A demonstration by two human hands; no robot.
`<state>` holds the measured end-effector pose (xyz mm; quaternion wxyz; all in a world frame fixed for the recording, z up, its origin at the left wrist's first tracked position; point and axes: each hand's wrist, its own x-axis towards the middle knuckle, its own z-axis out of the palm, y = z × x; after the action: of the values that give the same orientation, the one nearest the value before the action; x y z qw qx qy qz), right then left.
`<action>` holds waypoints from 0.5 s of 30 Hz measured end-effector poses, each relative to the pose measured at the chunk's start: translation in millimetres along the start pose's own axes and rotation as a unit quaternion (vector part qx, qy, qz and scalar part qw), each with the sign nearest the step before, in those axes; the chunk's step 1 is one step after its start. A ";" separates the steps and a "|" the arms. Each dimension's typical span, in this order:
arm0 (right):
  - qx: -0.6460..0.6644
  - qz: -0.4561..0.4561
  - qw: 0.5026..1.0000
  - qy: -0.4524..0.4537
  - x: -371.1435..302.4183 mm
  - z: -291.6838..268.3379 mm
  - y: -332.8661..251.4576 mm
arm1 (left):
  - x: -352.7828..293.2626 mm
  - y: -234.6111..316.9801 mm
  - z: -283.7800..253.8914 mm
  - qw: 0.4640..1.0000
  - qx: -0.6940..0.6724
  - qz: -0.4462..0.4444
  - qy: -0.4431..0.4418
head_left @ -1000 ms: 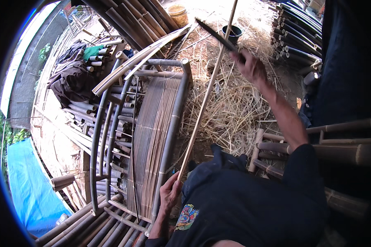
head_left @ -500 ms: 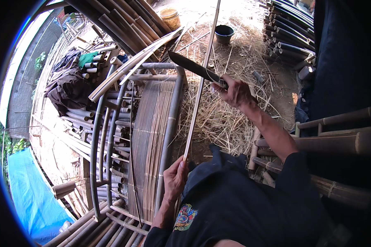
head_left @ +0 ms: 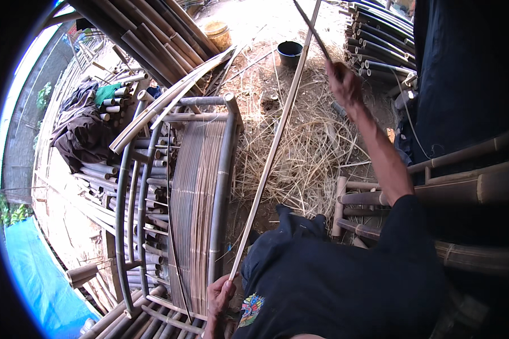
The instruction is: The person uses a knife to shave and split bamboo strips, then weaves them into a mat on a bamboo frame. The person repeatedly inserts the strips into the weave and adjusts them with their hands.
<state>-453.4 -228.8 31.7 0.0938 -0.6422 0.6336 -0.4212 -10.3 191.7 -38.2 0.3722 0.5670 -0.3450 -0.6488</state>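
1. The pale bamboo strip [head_left: 280, 127] ran between the two hands' sides of the view, its long axis slanting from the lower middle, close to the body, up and away to the right, where it reached the upper edge of the view.
2. The left hand [head_left: 220, 294] grasped the strip at its near end, fingers closed around it, just beside the lower end of a slatted bamboo seat [head_left: 195, 198].
3. The right hand [head_left: 346, 89] was clenched on the handle of a dark knife [head_left: 321, 46], well forward of the left hand and to the right of the strip, apart from it.
4. The blade pointed forward and to the left, so it crossed the strip's line near the top of the view; whether metal touched bamboo there could not be told.
5. Thus the right hand was nearer the strip's far stretch, and the left held its near end.
6. Beyond the strip's right side lay loose shavings [head_left: 302, 164]; a black bucket [head_left: 289, 61] stood just left of its upper part.
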 end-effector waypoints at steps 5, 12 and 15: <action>0.457 0.143 0.872 -0.099 -103.0 65.0 -77.1 | 58.2 29.8 38.9 0.943 0.237 0.223 0.074; 0.486 0.214 0.842 -0.092 -81.0 99.9 -95.3 | 83.8 63.9 36.5 0.995 -0.037 -0.019 -0.090; 0.214 0.077 0.962 -0.149 -65.8 97.0 -83.9 | 107.0 79.5 42.5 0.996 -0.045 0.010 -0.082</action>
<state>-317.4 -195.1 -2.1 0.3546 -0.6116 0.5552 -0.4380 -53.8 60.7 -15.3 0.3738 0.4911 -0.3506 -0.7044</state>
